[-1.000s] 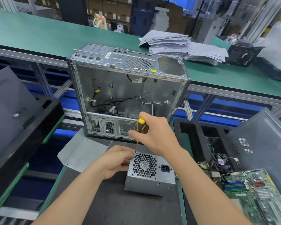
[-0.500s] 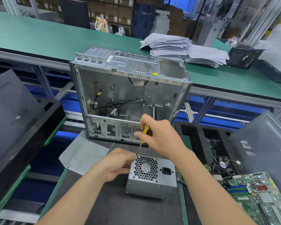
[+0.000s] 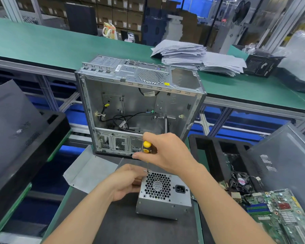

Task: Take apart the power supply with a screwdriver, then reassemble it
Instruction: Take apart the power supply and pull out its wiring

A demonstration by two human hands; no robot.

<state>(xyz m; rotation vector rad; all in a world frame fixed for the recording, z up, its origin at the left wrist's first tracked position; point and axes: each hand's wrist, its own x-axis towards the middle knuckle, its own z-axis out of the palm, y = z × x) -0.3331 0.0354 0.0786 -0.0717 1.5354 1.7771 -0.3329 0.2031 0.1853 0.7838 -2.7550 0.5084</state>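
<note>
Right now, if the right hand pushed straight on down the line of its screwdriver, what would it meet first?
Probably the power supply: the screwdriver in the right hand seems tip-down on its far left corner, beside the left hand.

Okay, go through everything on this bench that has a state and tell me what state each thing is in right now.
power supply: closed, fan side up, on the dark mat.
screwdriver: upright, tip at the power supply's far-left corner.
right hand: grips the screwdriver handle.
left hand: holds the power supply's left side.
computer case: upright, side panel off.
motherboard: out of the case, lying at the right.
</note>
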